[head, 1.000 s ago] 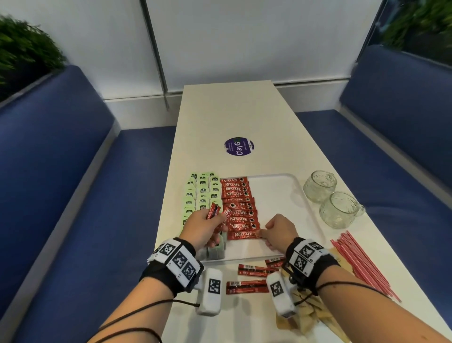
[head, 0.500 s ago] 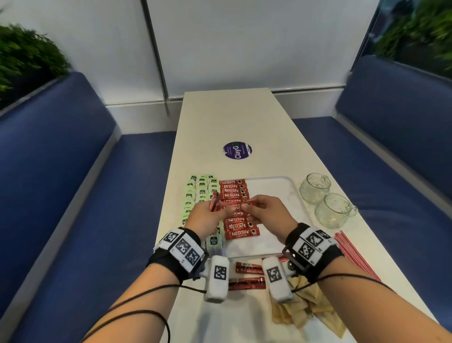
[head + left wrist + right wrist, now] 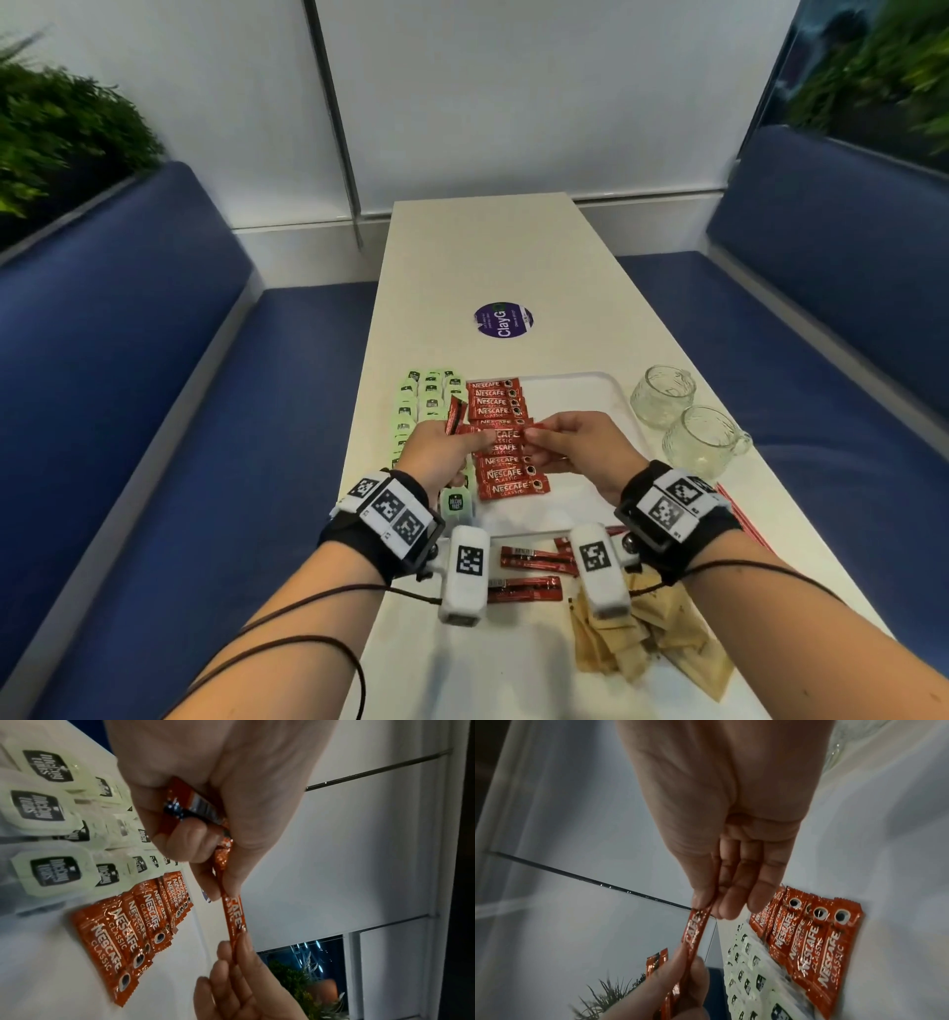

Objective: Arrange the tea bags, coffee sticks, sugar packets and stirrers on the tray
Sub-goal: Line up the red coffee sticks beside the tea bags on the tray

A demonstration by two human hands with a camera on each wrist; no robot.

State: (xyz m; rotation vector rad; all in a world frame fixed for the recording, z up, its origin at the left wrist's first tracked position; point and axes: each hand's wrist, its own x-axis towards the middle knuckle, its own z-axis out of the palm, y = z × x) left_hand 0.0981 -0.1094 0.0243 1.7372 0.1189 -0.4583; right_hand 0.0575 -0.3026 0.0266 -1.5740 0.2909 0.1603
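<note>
Red coffee stick pinched betw. both hands, mid-frame.
Left hand grips spares too; right hand draws one out for tray row.

Left hand and right hand raised together, fingertips pinching (left also fisted).
</note>
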